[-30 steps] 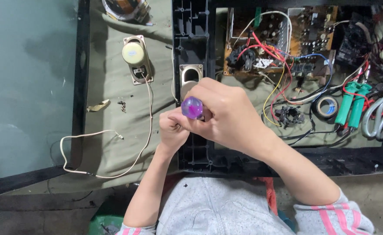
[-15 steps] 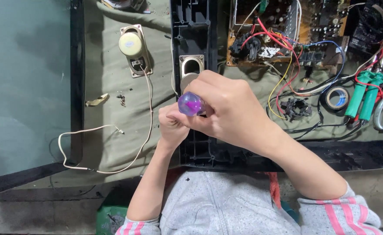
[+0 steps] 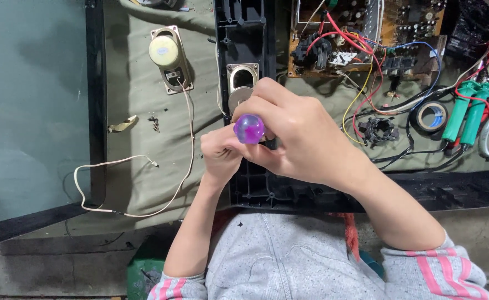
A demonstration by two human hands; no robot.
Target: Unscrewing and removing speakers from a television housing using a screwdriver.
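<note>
My right hand (image 3: 297, 136) grips a screwdriver with a round purple handle (image 3: 249, 129), held upright over a black plastic panel (image 3: 244, 44). Its tip is hidden under my hands. My left hand (image 3: 217, 153) sits just beside and below the handle, fingers curled near the hidden shaft; whether it holds anything is unclear. An oval speaker (image 3: 242, 83) is set in the black panel just above my hands.
A loose oval speaker (image 3: 167, 56) with a beige wire (image 3: 123, 162) lies on the olive cloth at left. A circuit board (image 3: 361, 33) with coloured wires, a tape roll (image 3: 430, 116) and green-handled pliers (image 3: 467, 111) lie at right. A dark glass screen (image 3: 30, 105) fills the far left.
The view has shifted slightly, so everything sits a little lower in frame. My hands and the purple handle keep the same pose over the black panel.
</note>
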